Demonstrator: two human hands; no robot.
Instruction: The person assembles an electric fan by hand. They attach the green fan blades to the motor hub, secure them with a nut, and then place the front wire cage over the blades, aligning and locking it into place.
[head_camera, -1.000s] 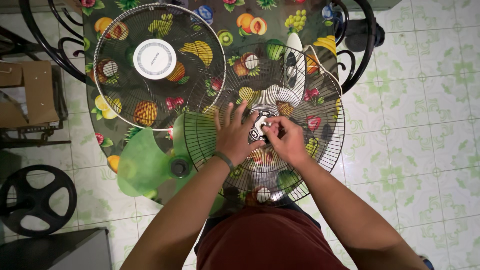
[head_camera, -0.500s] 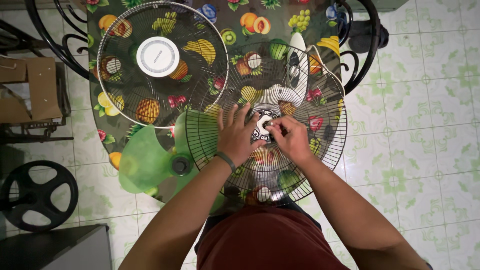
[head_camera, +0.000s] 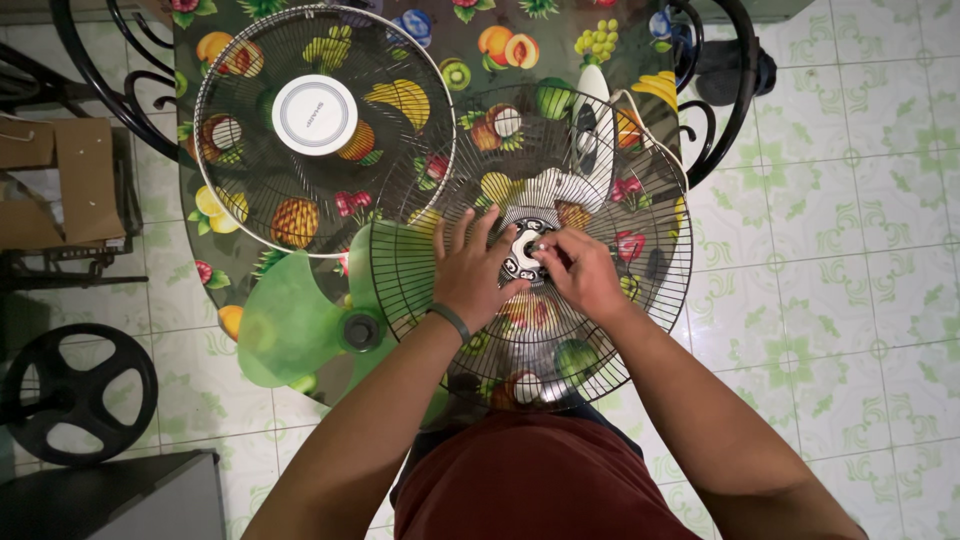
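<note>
Here the left hand (head_camera: 472, 272) lies flat, fingers spread, on the rear grille (head_camera: 640, 215) just left of its hub (head_camera: 522, 250). The right hand (head_camera: 578, 275) sits nearer, fingertips pinched on a small fastener at the hub's centre.

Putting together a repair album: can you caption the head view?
Left hand flat on the rear grille, right hand pinching its hub; front grille and green blade alongside.

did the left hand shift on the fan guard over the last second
No. The left hand stays flat on the rear fan guard, just left of the round hub, fingers spread as before, while the right hand pinches at the hub.
</note>
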